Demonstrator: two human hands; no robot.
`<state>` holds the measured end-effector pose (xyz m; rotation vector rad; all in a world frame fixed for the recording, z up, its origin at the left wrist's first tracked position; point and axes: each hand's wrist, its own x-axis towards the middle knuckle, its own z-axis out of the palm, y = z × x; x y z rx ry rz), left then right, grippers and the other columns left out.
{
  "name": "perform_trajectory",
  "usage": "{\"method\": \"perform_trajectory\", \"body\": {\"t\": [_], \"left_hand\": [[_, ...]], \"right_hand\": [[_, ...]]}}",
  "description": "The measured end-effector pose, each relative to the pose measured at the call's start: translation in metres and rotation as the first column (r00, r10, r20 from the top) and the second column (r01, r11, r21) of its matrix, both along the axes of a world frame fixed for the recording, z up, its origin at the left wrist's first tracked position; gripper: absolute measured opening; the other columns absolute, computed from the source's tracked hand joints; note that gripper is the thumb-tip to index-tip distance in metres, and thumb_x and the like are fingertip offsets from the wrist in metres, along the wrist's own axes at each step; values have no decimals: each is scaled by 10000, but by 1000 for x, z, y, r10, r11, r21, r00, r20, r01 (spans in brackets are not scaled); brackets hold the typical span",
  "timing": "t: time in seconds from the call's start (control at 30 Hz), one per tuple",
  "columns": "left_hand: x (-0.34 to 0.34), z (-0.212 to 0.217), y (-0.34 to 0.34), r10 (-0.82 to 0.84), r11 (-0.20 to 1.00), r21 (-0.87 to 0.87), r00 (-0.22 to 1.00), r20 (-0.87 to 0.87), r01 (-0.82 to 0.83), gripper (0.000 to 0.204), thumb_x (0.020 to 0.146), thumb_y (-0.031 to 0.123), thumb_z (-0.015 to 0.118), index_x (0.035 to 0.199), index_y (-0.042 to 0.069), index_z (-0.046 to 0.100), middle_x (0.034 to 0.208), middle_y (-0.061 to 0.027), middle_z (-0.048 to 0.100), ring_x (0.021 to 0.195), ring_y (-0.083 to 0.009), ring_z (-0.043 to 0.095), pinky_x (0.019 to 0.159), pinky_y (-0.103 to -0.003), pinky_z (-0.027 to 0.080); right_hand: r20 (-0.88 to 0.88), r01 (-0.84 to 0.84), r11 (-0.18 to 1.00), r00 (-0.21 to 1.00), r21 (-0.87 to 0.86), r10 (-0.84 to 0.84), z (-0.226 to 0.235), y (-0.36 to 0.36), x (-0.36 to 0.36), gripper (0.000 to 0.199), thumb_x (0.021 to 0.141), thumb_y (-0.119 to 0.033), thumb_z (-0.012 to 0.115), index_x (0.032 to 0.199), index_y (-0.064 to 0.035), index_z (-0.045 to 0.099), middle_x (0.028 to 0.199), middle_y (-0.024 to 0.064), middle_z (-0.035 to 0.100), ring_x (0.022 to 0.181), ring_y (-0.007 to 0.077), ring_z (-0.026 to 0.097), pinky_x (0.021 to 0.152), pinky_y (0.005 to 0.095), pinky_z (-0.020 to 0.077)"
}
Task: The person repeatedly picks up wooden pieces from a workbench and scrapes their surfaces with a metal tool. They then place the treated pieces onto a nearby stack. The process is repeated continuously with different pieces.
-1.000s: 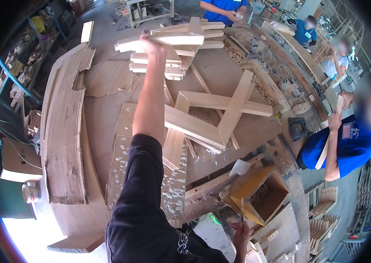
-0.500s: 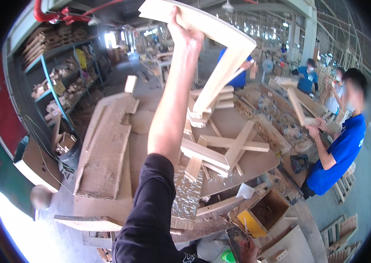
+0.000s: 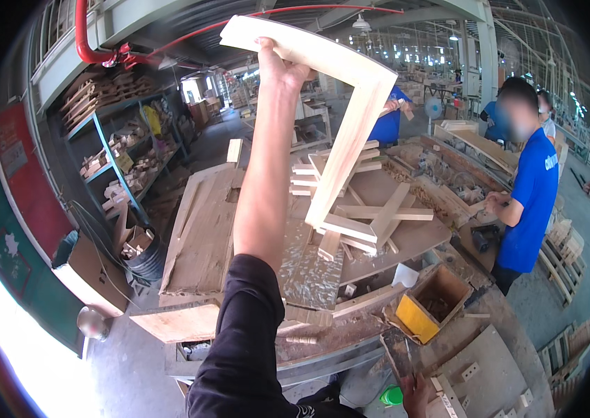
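My left hand (image 3: 282, 73) is raised high and closed around one arm of an L-shaped piece of pale wood (image 3: 359, 104). The other arm of the piece slants down over the bench, its lower end in front of stacked wooden strips (image 3: 350, 224). Low at the right, my right hand (image 3: 417, 394) is partly in view, its fingers pointing forward and apart. It lies beside a short wooden block with holes (image 3: 446, 398) and a green container (image 3: 391, 396). No held object shows in it.
The bench carries a worn board (image 3: 201, 237), a yellow-fronted wooden box (image 3: 434, 306) and a dark power tool (image 3: 483, 238). A co-worker in a blue shirt (image 3: 535, 181) stands at the right. Shelves of wood offcuts (image 3: 110, 150) and a black bucket (image 3: 145, 254) are at the left.
My view has shifted, showing more of the ceiling. The L-shaped piece has swung slightly, its lower end nearer me. The thin stick by my right hand no longer shows; the co-worker has turned away.
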<state>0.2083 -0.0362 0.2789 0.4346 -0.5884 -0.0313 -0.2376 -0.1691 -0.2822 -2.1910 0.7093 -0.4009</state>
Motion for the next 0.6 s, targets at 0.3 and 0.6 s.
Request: {"method": "perform_trajectory", "body": {"t": [0.3, 0.6], "left_hand": [[-6, -17, 39, 107, 888, 443, 993, 55, -120, 764, 882, 708, 276, 971, -3, 541, 817, -140, 581, 633, -278, 560, 576, -451, 484], [-22, -153, 128, -510, 841, 225, 585, 631, 491, 867, 677, 694, 679, 1154, -8, 499, 851, -59, 485, 657, -163, 448, 557, -302, 394]], "right_hand": [[264, -131, 991, 956, -12, 129, 27, 20, 25, 226, 898, -146, 581, 748, 8, 510, 657, 223, 571, 648, 450, 564, 563, 502, 389], [175, -95, 995, 981, 38, 87, 44, 21, 65, 234, 966, -158, 498, 840, 14, 593, 782, 184, 675, 738, 307, 672, 661, 381, 496]]}}
